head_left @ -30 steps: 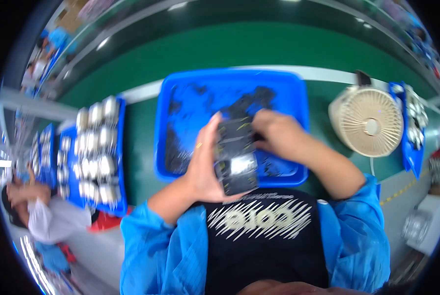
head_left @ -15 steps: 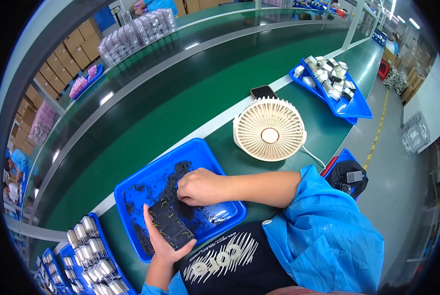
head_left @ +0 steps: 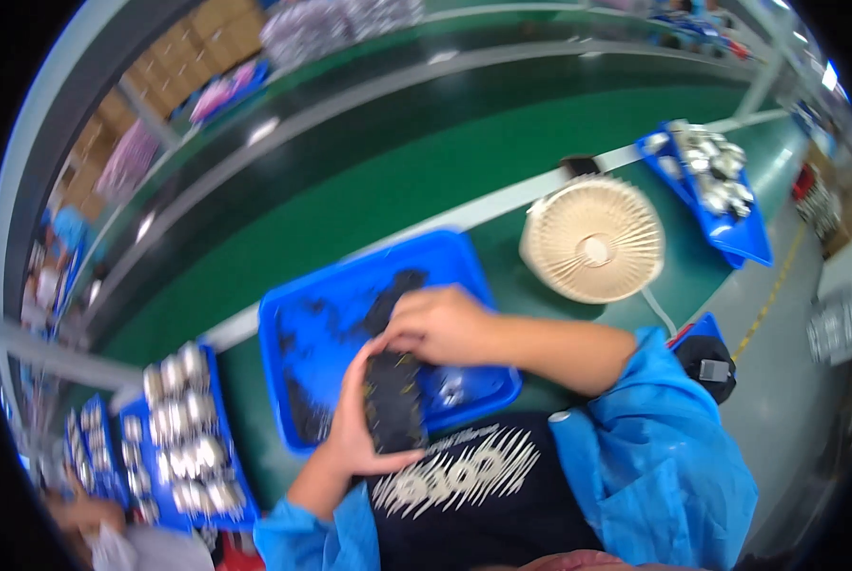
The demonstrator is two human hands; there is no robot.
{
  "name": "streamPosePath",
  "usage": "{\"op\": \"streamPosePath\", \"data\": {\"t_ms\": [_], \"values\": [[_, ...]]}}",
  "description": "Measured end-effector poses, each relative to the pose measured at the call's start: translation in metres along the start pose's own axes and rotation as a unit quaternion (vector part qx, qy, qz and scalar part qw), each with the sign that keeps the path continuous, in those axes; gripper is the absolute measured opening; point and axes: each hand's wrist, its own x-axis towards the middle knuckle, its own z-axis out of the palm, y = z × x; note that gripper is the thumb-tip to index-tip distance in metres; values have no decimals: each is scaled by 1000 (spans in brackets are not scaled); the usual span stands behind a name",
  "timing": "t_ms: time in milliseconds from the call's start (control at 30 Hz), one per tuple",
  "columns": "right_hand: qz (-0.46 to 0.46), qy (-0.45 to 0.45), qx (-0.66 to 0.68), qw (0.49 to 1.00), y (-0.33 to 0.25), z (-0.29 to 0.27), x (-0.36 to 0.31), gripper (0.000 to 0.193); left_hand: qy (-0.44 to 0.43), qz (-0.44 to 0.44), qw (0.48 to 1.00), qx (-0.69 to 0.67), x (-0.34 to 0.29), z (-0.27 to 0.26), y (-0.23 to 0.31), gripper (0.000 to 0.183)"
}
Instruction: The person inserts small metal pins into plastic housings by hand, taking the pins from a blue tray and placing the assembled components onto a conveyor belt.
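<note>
Clamping the block [head_left: 394,404] along its left edge and near end, the left hand [head_left: 348,433] had thumb and fingers set hard against it, and there it was, over the tray's near side! In came the right hand [head_left: 440,325], fingers bunched at the block's far end; whether they pinched anything was hidden, so no telling.

And here was the danger: the palm side took most of the load, so a firm push at that far end could have tipped the block out of the left hand. A sleeve [head_left: 649,419] swinging low, right of the grip, might have caught the tray rim and jolted everything. Fine loose pieces, too, could have stuck to the fingers or clung in clumps.

Right under the grip lay the blue tray [head_left: 321,360], strewn with black bits, the thickest heap [head_left: 395,290] just beyond the right hand, smaller patches left of the grip. Well off to the left, another tray [head_left: 231,438] carried rows of white-and-metal parts. Far right, past the fan [head_left: 594,243], a third tray [head_left: 742,243] held similar pale parts, these heaped anyhow!
</note>
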Motion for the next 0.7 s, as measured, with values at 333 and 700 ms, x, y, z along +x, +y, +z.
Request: {"op": "streamPosePath", "data": {"t_ms": [333, 700], "values": [[204, 37, 254, 945, -19, -16, 9, 4, 35, 54, 991, 114, 8, -4, 2, 124], [-106, 88, -81, 987, -36, -17, 17, 23, 112, 94, 955, 258, 5, 7, 6, 103]]}}
